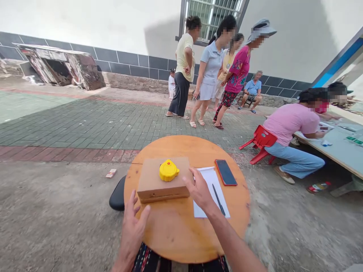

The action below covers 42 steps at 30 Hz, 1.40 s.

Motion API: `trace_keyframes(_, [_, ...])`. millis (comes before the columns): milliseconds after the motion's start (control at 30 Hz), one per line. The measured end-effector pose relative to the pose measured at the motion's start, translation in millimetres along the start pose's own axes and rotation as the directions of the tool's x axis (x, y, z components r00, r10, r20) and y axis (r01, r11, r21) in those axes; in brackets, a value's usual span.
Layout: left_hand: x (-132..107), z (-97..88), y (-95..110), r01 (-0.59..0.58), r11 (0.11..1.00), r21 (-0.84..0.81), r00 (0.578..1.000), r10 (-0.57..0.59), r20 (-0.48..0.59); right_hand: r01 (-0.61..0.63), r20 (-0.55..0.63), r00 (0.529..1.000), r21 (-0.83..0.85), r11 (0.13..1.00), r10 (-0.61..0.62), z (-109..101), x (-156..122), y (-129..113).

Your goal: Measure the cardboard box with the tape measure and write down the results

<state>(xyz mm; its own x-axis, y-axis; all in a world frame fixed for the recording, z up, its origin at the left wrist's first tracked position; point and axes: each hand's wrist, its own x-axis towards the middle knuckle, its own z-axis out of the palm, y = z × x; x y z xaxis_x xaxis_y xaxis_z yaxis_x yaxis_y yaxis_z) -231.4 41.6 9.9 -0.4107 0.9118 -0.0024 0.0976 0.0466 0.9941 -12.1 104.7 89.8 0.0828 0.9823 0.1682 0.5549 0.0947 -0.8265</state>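
Observation:
A closed cardboard box (167, 189) lies on the round wooden table (172, 234) in front of me. On its top rests a yellow tape measure (169, 170) with a small red-orange button. My left hand (134, 223) is near the box's front left corner, fingers apart and holding nothing. Beside the right side of the box, my right hand (198, 187) is spread, also with nothing in it; whether its fingertips touch the box I cannot tell. To the right lies white paper (204, 211) with a dark pen (218, 199) on it, partly covered by my right hand and forearm.
A phone (226, 172) with a red edge lies at the table's right. A black seat (117, 194) shows beyond the left edge. Several people stand on the paving ahead. At right, a person in pink (295, 121) sits on a red chair (262, 139) by another table (344, 145).

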Motion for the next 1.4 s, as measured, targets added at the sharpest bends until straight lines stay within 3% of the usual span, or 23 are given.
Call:
trace_keyframes(133, [19.2, 4.7, 12.2, 0.006, 1.0, -0.02, 0.999, -0.006, 0.047, 0.052, -0.026, 0.998, 0.116, 0.992, -0.049, 10.8, -16.8, 7.4])
trace_keyframes(200, [25.7, -0.2, 12.5, -0.024, 1.0, 0.01, 0.999, 0.024, 0.029, 0.051, 0.014, 0.999, 0.065, 0.997, -0.052, 1.0, -15.5, 14.2])
trace_keyframes(267, [23.0, -6.6, 10.5, -0.047, 0.996, 0.079, 0.999, 0.048, -0.011, 0.006, 0.037, 0.999, -0.045, 0.999, -0.005, -22.5, -14.8, 30.1])
trace_keyframes(367, [-3.2, -11.6, 3.7, -0.07, 0.972, 0.224, 0.994, 0.086, -0.061, -0.089, 0.026, 0.995, -0.183, 0.979, 0.095, -68.8, -23.2, 67.6])
trace_keyframes(467, [-45.6, -5.4, -6.9, -0.126, 0.93, 0.346, 0.99, 0.137, -0.007, -0.184, 0.003, 0.98, -0.351, 0.918, 0.197, -98.0, -39.5, 101.1])
trace_keyframes(567, [-82.6, 8.6, -15.5, -0.245, 0.894, 0.376, 0.967, 0.196, 0.164, -0.258, -0.035, 0.961, -0.475, 0.841, 0.275, -96.6, -50.6, 115.5])
trace_keyframes(700, [-106.2, 27.0, -9.3, -0.323, 0.891, 0.318, 0.92, 0.215, 0.329, -0.305, -0.069, 0.946, -0.52, 0.798, 0.317, -86.6, -54.2, 113.3])
trace_keyframes(767, [-112.1, 36.0, 2.1, -0.252, 0.931, 0.263, 0.916, 0.142, 0.375, -0.31, -0.075, 0.946, -0.5, 0.808, 0.317, -91.8, -62.0, 108.3])
trace_keyframes(867, [-122.1, 53.9, 22.6, 0.003, 0.987, 0.16, 0.88, -0.078, 0.469, -0.249, 0.001, 0.964, -0.359, 0.899, 0.267, -104.8, -92.7, 94.6])
trace_keyframes(933, [-130.0, 68.7, 34.3, 0.218, 0.973, 0.077, 0.808, -0.224, 0.545, -0.161, 0.142, 0.975, -0.092, 0.983, 0.173, -108.7, -122.4, 79.6])
trace_keyframes(1000, [-137.2, 82.9, 42.4, 0.409, 0.912, -0.007, 0.708, -0.313, 0.634, -0.148, 0.247, 0.96, 0.059, 0.987, 0.13, -107.4, -151.6, 62.6])
trace_keyframes(1133, [-146.7, 100.1, 49.1, 0.634, 0.77, -0.077, 0.53, -0.359, 0.768, -0.111, 0.344, 0.939, 0.273, 0.956, 0.01, -103.0, -189.0, 43.4])
trace_keyframes(1267, [-154.7, 106.6, 52.3, 0.781, 0.617, -0.097, 0.425, -0.412, 0.806, 0.038, 0.263, 0.954, 0.37, 0.928, -0.144, -104.2, -200.2, 53.7])
trace_keyframes(1400, [-165.1, 115.8, 52.6, 0.84, 0.531, -0.115, 0.395, -0.452, 0.8, 0.35, 0.078, 0.929, 0.129, 0.928, -0.361, -99.3, -203.9, 67.8])
